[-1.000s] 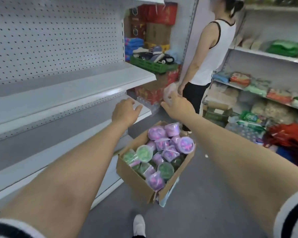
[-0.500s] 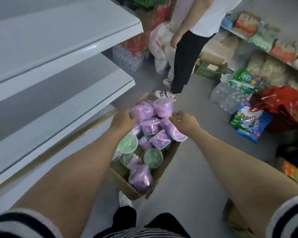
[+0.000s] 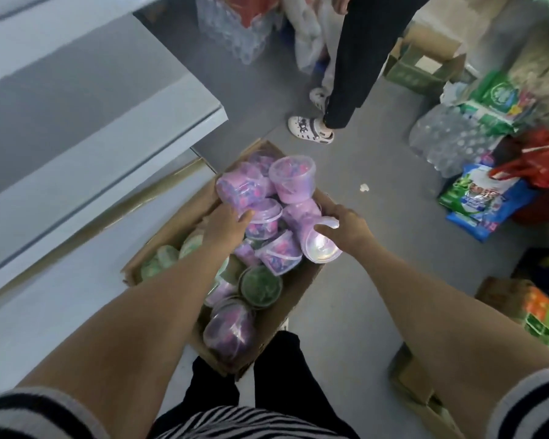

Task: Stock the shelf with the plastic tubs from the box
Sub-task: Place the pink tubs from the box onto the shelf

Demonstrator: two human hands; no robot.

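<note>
A cardboard box [image 3: 299, 295] sits on the grey floor below me, packed with several purple and green plastic tubs. My left hand [image 3: 225, 224] reaches into its far left part and wraps a purple tub [image 3: 236, 189], fingers hidden under it. My right hand [image 3: 346, 225] grips another purple tub [image 3: 318, 248] lying on its side at the box's right edge, thumb on its rim. A green tub [image 3: 260, 286] lies nearer to me. The white shelf [image 3: 108, 172] stands bare to the left of the box.
Another person's legs [image 3: 355, 58] and white shoes [image 3: 311, 128] stand just beyond the box. Bottled-water packs [image 3: 447, 144], bags of goods [image 3: 482, 201] and cardboard boxes [image 3: 420, 391] crowd the floor on the right. The low base shelf [image 3: 61, 296] runs beside the box.
My view has tipped down from the shelves to the box. Both hands dropped from shelf height into the box and closed on purple tubs.
</note>
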